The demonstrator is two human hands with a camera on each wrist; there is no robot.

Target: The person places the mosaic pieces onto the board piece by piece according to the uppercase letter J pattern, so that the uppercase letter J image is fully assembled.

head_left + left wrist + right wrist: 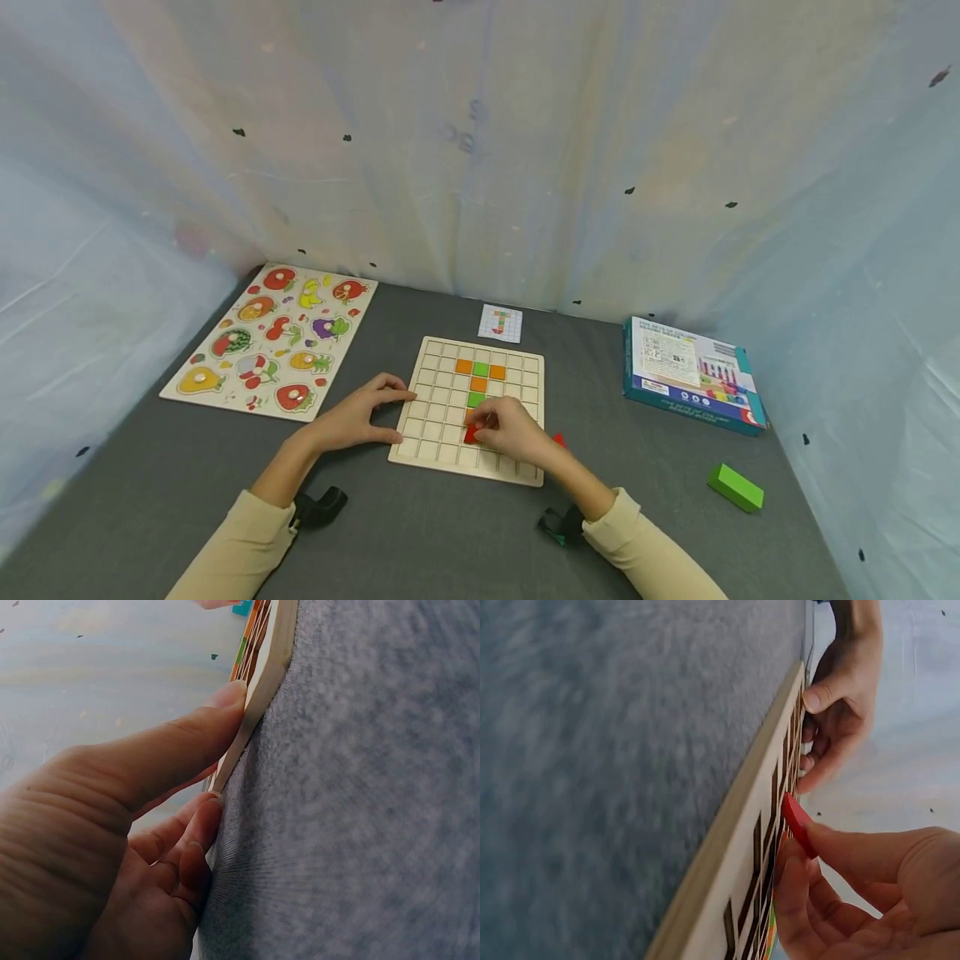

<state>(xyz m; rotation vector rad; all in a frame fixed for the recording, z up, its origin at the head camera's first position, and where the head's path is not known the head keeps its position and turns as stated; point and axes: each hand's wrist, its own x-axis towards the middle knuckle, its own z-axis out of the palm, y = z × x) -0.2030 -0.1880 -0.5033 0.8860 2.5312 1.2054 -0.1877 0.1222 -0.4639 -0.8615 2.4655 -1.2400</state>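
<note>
A square wooden grid board (pixel 435 408) lies on the grey table. Orange tiles (pixel 477 384) and green tiles (pixel 481 369) sit in its cells, forming a T shape. My left hand (pixel 352 419) rests at the board's left edge, thumb near the front corner and fingers farther up, touching the rim. Between thumb and fingers, my right hand (pixel 513 429) pinches a thin red tile (pixel 798 825) over the lower middle of the grid. In the right wrist view the tile stands tilted, its tip at the board's surface. The right hand hides some cells.
A pattern card (pixel 500 323) lies behind the board. At the left is a fruit puzzle board (pixel 277 342); at the right, a boxed game (pixel 690 375) and a green block (pixel 736 487). Another red piece (pixel 559 439) lies beside the board, partly behind my right wrist.
</note>
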